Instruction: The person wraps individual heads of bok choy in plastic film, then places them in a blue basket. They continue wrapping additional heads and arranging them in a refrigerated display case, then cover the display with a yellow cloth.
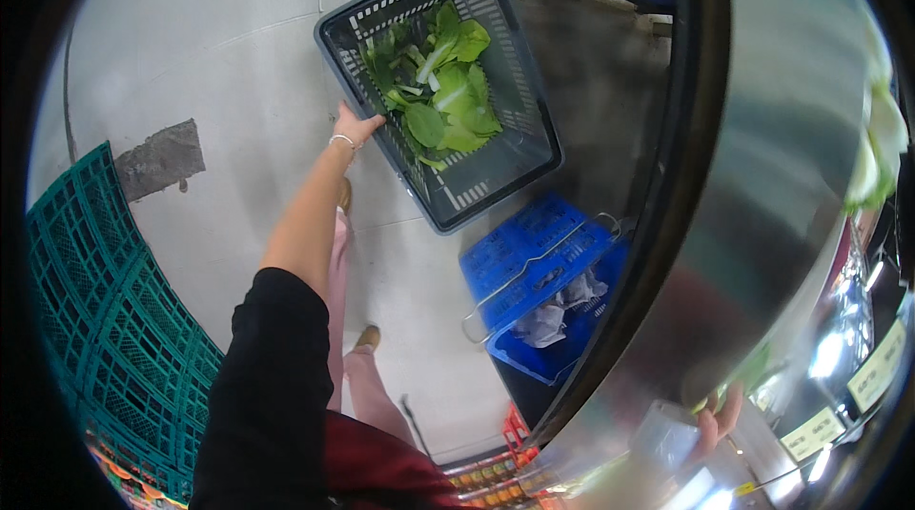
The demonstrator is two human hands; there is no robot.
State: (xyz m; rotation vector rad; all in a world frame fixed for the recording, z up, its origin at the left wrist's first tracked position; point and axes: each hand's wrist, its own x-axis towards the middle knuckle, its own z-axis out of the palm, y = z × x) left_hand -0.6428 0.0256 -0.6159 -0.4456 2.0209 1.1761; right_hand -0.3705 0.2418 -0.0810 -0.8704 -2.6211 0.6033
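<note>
My left hand (354, 127), with a light bracelet at the wrist, grips the near-left rim of a dark grey plastic shopping basket (511, 185). Loose leafy greens (457, 95) with pale stems lie inside it. The basket is held out beside a metal-fronted display case (779, 117). At the lower right, by the case's edge, my right hand (717, 418) shows only partly, with a few fingers visible. A translucent pale object (661, 435) is close to those fingers. Blur and glare hide whether the right hand holds anything.
Below the basket, a blue plastic crate (536, 252) with a wire handle contains crumpled clear plastic. Green plastic crates (129, 310) stand at the left. White-and-green vegetables (879, 145) and price tags (811, 431) line the case. A dark patch (164, 160) marks the pale floor (236, 81).
</note>
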